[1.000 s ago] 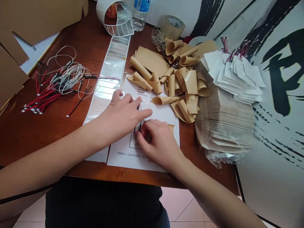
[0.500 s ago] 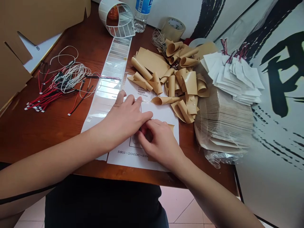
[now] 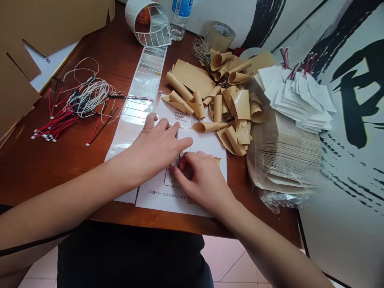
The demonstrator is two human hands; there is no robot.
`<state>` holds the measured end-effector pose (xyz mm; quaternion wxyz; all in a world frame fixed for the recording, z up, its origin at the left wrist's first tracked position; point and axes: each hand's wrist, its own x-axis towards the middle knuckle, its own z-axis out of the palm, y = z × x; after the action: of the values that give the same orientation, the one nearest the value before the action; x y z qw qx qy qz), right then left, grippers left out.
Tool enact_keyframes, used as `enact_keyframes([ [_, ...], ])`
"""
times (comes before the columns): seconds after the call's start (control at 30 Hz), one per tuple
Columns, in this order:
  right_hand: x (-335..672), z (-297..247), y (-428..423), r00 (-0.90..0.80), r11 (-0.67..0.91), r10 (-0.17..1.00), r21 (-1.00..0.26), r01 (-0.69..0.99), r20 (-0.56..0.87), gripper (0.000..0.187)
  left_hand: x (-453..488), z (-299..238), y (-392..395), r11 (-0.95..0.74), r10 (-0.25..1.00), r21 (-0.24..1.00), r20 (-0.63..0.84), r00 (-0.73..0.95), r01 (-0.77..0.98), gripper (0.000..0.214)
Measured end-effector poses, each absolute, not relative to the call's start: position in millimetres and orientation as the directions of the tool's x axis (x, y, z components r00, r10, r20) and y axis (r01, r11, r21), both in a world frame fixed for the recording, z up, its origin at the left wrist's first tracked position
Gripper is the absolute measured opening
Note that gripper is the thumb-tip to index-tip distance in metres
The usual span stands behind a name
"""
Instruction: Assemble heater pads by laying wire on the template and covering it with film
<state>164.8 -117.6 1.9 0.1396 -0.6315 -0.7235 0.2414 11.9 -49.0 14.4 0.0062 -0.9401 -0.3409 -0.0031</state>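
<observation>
White paper lies under both our hands: a printed sheet [image 3: 168,198] at the near edge of the wooden table [image 3: 60,168]. Our left hand [image 3: 156,146] rests flat on it, fingers stretched out and a little apart, gripping nothing. Our right hand [image 3: 201,180] sits just beside it, touching at the fingertips, with fingers curled in together and tips down on the sheet. A thin dark wire [image 3: 175,160] shows between the two hands, and a tan patch [image 3: 217,161] peeks out from under the right knuckles. The right fingers may be pinching one of these, but they hide it.

Left of the sheet runs a strip of clear labels [image 3: 144,80] up to its roll [image 3: 148,22]. Beyond the sheet lie curled brown backing papers [image 3: 228,104], and to the right a thick stack of tan sheets [image 3: 285,152] bears white pads [image 3: 300,96] with red leads. Well to the left sits a tangle of red, black and white wires [image 3: 78,104].
</observation>
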Motion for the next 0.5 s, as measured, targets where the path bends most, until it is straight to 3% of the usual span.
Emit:
enact_keyframes([
  [0.27, 171, -1, -121, -0.144, 0.104, 0.988, -0.488, 0.867, -0.046, 0.028, 9, 16, -44, -0.768, 0.637, 0.057, -0.034, 0.77, 0.638, 0.025],
  [0.5, 171, 2, -133, -0.206, 0.285, 0.935, -0.264, 0.921, 0.288, 0.022, 6, 16, -39, -0.717, 0.689, 0.13, -0.017, 0.725, 0.685, 0.043],
])
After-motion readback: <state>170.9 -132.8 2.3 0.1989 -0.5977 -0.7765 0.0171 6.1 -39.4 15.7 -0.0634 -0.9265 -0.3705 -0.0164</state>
